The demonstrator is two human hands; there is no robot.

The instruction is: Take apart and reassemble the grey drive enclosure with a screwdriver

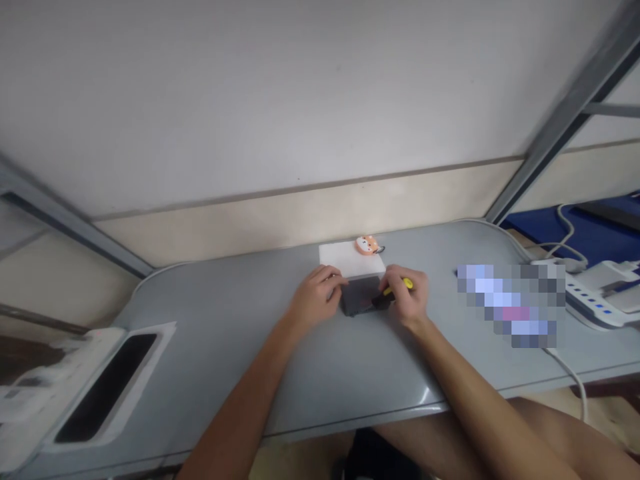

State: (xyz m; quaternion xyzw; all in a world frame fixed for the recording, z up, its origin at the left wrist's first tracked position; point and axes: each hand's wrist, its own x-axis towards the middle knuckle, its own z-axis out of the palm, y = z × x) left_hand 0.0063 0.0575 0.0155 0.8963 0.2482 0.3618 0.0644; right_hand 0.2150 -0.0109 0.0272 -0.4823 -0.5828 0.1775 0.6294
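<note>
The dark pad lies flat on the grey table. At its left edge is the left hand, fingers bent and partly spread, the tips against the edge — whether they pinch it or only steady it, I cannot tell. At the pad's right side the right hand has its fingers closed around a yellow-and-black tool, whose dark end reaches the pad. Just behind the pad sits a white sheet bearing an orange-and-white charm.
</note>
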